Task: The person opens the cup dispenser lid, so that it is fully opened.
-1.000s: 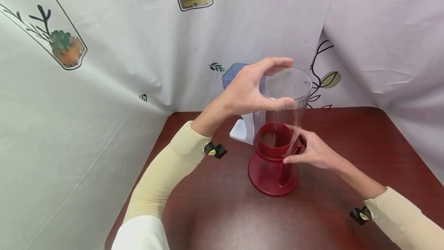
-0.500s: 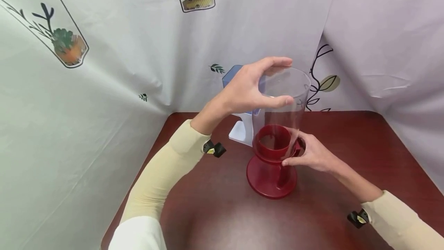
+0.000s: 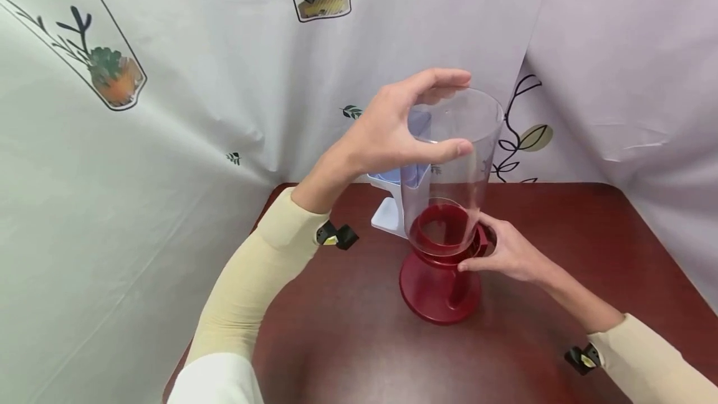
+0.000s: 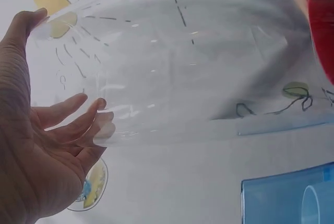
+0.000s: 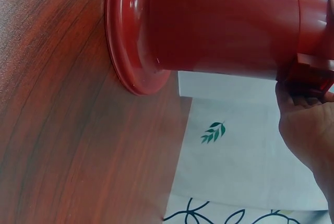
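Observation:
My left hand (image 3: 387, 126) holds a tall clear cylindrical container (image 3: 449, 173) near its wide top rim, thumb on the near side and fingers on the far side. In the left wrist view the hand (image 4: 57, 130) spans the container's (image 4: 177, 67) open end. The container's lower end overlaps the ring top of a red stand (image 3: 437, 292), whose round base rests on the table. With thumb and fingers, my right hand (image 3: 505, 248) grips the stand at its upper collar, beside a blocky part. The right wrist view shows the stand's column (image 5: 219, 31) and that hand (image 5: 308, 135).
Behind the left hand stands a blue translucent box on a white stand (image 3: 387, 214), partly hidden. The dark red wooden table (image 3: 359, 341) ends at its back against white hanging cloth (image 3: 224, 67) with plant prints. The cloth also closes off both sides.
My left hand has risen and shifted slightly left with the clear container, whose lower end sits higher against the red stand. The right hand stays on the stand.

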Tool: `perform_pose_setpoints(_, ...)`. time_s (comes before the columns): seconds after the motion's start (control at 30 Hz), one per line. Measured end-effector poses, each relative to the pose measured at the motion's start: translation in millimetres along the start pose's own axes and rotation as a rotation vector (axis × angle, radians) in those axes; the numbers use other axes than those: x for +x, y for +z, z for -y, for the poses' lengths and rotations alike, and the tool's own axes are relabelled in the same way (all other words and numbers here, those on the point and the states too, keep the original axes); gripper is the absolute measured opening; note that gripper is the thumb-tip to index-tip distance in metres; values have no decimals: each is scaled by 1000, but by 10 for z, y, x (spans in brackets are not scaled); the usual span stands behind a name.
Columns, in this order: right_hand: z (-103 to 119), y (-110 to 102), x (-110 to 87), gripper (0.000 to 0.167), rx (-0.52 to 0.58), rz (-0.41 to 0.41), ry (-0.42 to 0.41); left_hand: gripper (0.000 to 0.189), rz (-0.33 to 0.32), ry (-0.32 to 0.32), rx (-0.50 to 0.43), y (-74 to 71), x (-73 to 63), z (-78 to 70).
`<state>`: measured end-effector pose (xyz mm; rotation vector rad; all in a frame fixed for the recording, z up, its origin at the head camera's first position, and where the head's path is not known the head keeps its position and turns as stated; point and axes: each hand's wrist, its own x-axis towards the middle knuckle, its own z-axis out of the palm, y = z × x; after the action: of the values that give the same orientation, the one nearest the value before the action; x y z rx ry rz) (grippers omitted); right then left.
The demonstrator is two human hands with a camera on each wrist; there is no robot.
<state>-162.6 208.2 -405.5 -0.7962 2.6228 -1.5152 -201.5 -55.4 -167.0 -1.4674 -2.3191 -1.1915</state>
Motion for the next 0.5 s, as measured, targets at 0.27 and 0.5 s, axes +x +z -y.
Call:
perform_pose_setpoints(0.27,2,37,-26,92,15,-5,20,79,-11,3,0,-105,-68,-45)
perform_pose_setpoints(0.5,30,32,-38,95,27,-5,45,78,-26,3,24,-195,-126,-56)
